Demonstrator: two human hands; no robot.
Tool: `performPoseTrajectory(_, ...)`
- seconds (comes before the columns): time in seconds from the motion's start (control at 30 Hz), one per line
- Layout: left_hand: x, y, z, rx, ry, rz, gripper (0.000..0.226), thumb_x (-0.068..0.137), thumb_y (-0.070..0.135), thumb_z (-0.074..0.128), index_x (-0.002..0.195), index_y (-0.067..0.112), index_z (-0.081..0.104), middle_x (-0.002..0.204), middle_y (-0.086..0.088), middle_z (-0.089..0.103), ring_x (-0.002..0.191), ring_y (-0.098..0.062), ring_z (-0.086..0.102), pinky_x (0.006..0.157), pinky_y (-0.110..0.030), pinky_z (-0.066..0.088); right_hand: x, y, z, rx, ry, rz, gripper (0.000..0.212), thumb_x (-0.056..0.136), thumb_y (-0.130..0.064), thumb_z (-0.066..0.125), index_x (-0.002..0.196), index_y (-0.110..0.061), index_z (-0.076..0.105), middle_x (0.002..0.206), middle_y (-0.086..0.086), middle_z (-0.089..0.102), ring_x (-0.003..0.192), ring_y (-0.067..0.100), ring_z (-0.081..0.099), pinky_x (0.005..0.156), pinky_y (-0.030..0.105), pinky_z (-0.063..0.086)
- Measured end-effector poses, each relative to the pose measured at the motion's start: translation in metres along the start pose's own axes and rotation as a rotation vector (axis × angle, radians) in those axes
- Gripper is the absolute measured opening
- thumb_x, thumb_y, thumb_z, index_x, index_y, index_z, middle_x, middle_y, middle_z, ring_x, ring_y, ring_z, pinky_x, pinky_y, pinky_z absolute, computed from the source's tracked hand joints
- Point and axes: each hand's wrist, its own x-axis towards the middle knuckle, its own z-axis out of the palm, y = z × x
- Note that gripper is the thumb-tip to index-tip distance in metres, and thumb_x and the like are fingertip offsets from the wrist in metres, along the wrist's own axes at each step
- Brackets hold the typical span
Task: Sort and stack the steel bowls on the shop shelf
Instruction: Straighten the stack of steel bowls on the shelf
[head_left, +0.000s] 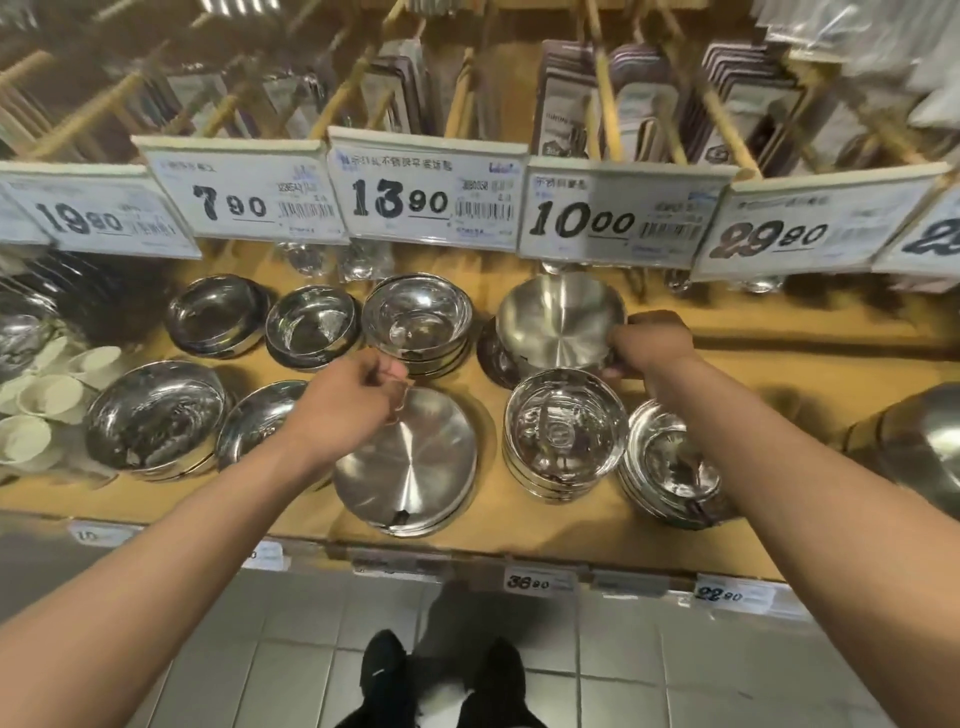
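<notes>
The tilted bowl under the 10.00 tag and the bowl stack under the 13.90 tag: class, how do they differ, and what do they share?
The tilted bowl has a brushed, matte inside; the stack is mirror-bright. The tilted bowl leans on edge, its inside facing the camera, while the stack sits level. The right hand holds the tilted bowl's rim; the left hand pinches the near rim of the stack's top bowl. Both are steel and sit in the shelf's back row.
</notes>
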Motion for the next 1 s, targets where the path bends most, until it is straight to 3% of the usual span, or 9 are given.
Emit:
performPoseTrajectory(0.13, 0.003, 0.01, 0.005, -0.009, -0.027, 0.023, 0.012, 0.098, 0.009, 0.058, 0.104, 0.015, 0.066, 0.097, -0.01, 0.071, 0.084, -0.022, 0.068, 0.09, -0.043, 0.058, -0.012, 0.001, -0.023, 0.062, 0.056, 0.029, 0.019, 0.09, -0.004, 0.066, 0.105, 0.007, 0.062, 0.078, 0.016, 0.068, 0.046, 0.02, 0.065, 0.058, 0.036, 0.062)
performPoseTrajectory(0.3, 0.008, 0.016, 0.014, -0.001, -0.044, 0.057, 0.014, 0.097, 0.007, 0.057, 0.096, 0.019, 0.065, 0.092, -0.006, 0.067, 0.086, -0.024, 0.068, 0.086, -0.038, 0.06, -0.03, 0.012, -0.057, 0.085, 0.119, 0.03, 0.018, 0.088, -0.011, 0.073, 0.093, 0.006, 0.067, 0.085, 0.016, 0.073, 0.045, 0.016, 0.067, 0.043, 0.021, 0.054)
performPoseTrajectory(0.4, 0.012, 0.015, 0.023, 0.01, -0.055, 0.061, 0.014, 0.095, 0.006, 0.057, 0.096, 0.017, 0.066, 0.091, -0.006, 0.069, 0.085, -0.026, 0.069, 0.091, -0.046, 0.059, -0.04, 0.016, -0.072, 0.103, 0.172, 0.023, 0.015, 0.086, -0.012, 0.074, 0.085, 0.001, 0.068, 0.079, 0.015, 0.074, 0.049, 0.02, 0.071, 0.058, 0.033, 0.064)
performPoseTrajectory(0.5, 0.021, 0.017, 0.032, 0.086, -0.072, 0.059, 0.014, 0.094, 0.008, 0.059, 0.089, 0.019, 0.066, 0.089, -0.005, 0.07, 0.088, -0.026, 0.069, 0.093, -0.048, 0.058, -0.046, 0.022, -0.086, 0.108, 0.236, 0.009, 0.02, 0.083, -0.016, 0.072, 0.091, 0.003, 0.07, 0.068, 0.013, 0.075, 0.052, 0.025, 0.073, 0.055, 0.034, 0.063)
performPoseTrajectory(0.57, 0.028, 0.02, 0.039, 0.144, -0.087, 0.056, 0.018, 0.094, 0.009, 0.058, 0.082, 0.019, 0.066, 0.091, -0.01, 0.072, 0.093, -0.03, 0.069, 0.092, -0.045, 0.057, -0.052, 0.027, -0.093, 0.091, 0.265, 0.01, 0.021, 0.082, -0.019, 0.072, 0.089, 0.0, 0.071, 0.062, 0.01, 0.074, 0.055, 0.028, 0.074, 0.065, 0.041, 0.065)
performPoseTrajectory(0.67, 0.04, 0.024, 0.051, 0.237, -0.116, 0.061, 0.026, 0.092, 0.009, 0.059, 0.069, 0.019, 0.065, 0.08, -0.011, 0.073, 0.07, -0.02, 0.066, 0.063, -0.024, 0.058, -0.062, 0.032, -0.102, 0.115, 0.302, 0.02, 0.017, 0.083, -0.017, 0.072, 0.081, 0.0, 0.069, 0.067, 0.016, 0.075, 0.059, 0.032, 0.074, 0.07, 0.048, 0.064)
performPoseTrajectory(0.73, 0.045, 0.028, 0.059, 0.26, -0.143, 0.058, 0.026, 0.087, 0.009, 0.066, 0.064, 0.02, 0.064, 0.068, -0.001, 0.068, 0.061, -0.014, 0.06, 0.049, -0.016, 0.05, -0.07, 0.036, -0.106, 0.151, 0.311, 0.041, 0.015, 0.085, -0.013, 0.07, 0.078, 0.001, 0.067, 0.075, 0.019, 0.075, 0.056, 0.03, 0.073, 0.06, 0.039, 0.064)
performPoseTrajectory(0.87, 0.058, 0.033, 0.078, 0.305, -0.197, 0.027, 0.014, 0.088, 0.01, 0.064, 0.086, 0.0, 0.073, 0.083, -0.009, 0.073, 0.077, -0.025, 0.07, 0.073, -0.033, 0.06, -0.088, 0.037, -0.108, 0.181, 0.334, 0.057, 0.013, 0.086, -0.013, 0.07, 0.081, 0.0, 0.07, 0.081, 0.017, 0.076, 0.058, 0.029, 0.074, 0.06, 0.032, 0.064)
performPoseTrajectory(1.0, 0.073, 0.039, 0.098, 0.319, -0.161, -0.054, 0.021, 0.099, 0.012, 0.052, 0.099, -0.007, 0.062, 0.102, -0.018, 0.067, 0.087, -0.027, 0.062, 0.074, -0.034, 0.052, -0.106, 0.032, -0.106, 0.261, 0.349, 0.018, 0.009, 0.089, -0.008, 0.066, 0.083, -0.001, 0.068, 0.086, 0.014, 0.07, 0.06, 0.026, 0.069, 0.053, 0.024, 0.061)
